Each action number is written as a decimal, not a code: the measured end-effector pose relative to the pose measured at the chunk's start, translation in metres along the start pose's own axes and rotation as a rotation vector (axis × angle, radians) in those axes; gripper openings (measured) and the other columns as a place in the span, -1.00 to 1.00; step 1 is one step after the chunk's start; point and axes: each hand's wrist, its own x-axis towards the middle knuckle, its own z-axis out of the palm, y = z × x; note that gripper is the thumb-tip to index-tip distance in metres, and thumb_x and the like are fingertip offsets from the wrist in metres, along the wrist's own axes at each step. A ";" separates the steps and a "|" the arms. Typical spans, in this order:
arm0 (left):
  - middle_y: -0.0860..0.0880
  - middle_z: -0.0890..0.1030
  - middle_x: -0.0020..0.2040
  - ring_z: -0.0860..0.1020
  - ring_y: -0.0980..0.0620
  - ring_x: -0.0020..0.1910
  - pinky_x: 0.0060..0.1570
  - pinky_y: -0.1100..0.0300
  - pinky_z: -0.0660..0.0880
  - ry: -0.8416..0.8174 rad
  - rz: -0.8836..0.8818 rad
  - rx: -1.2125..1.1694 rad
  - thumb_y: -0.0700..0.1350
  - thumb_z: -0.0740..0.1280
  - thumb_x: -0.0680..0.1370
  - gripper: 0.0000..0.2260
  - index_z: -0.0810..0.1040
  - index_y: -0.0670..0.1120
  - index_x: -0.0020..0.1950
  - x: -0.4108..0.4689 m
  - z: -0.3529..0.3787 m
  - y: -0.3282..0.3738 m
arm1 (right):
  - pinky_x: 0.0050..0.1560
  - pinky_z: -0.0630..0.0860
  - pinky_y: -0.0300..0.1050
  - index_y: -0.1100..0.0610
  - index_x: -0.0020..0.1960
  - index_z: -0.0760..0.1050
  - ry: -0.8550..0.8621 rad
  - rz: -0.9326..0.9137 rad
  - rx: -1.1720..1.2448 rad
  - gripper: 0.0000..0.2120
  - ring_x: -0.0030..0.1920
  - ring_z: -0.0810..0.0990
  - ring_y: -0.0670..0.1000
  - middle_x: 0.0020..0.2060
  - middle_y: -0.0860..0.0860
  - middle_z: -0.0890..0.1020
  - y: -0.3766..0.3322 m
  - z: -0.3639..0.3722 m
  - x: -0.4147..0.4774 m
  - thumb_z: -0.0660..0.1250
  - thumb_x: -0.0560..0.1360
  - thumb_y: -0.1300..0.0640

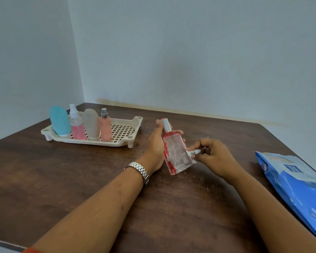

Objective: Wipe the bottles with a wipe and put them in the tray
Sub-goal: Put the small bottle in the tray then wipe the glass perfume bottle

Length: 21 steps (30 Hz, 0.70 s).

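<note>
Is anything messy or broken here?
A bit messy, yes. Tiny pale crumbs dot the table under the clear bottle, near both hands. The bottle's red coating looks patchy and worn. The four bottles in the tray all crowd its left end, leaning slightly. Nothing looks spilled or broken.

Head view looks down, near the table point(80, 179).

Bare bench point(80, 179) lies open between me and the tray point(133, 133), so that path is free. Four bottles point(91, 125) crowd the tray's left half; its right half has free room. On my right, the blue wipes pack point(295, 189) blocks the bench edge.
</note>
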 end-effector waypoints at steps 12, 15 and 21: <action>-0.18 0.65 -0.22 0.58 -0.15 -0.11 0.24 -0.15 0.46 0.110 -0.039 0.030 0.29 -0.03 0.60 -0.35 0.60 -0.20 -0.13 0.006 -0.006 -0.005 | -0.32 0.41 -0.49 -0.05 -0.23 0.56 -0.121 -0.070 -0.205 -0.80 -0.26 0.54 -0.28 -0.22 -0.18 0.61 -0.017 0.003 -0.003 0.42 0.42 0.25; -0.15 0.65 -0.23 0.58 -0.18 -0.05 0.24 -0.18 0.45 0.134 -0.032 0.054 0.27 -0.02 0.61 -0.40 0.58 -0.15 -0.18 0.006 -0.002 -0.003 | -0.35 0.41 -0.49 -0.04 -0.23 0.55 0.040 -0.045 -0.163 -0.78 -0.26 0.53 -0.20 -0.19 -0.12 0.60 -0.012 0.011 -0.002 0.39 0.44 0.27; -0.14 0.64 -0.26 0.59 -0.15 -0.12 0.23 -0.16 0.47 0.200 -0.031 0.050 0.23 -0.02 0.63 -0.43 0.55 -0.14 -0.22 0.003 0.002 0.000 | -0.30 0.43 -0.48 0.00 -0.20 0.62 -0.144 -0.041 -0.079 -0.81 -0.23 0.56 -0.27 -0.21 -0.14 0.64 -0.018 0.003 -0.007 0.42 0.41 0.30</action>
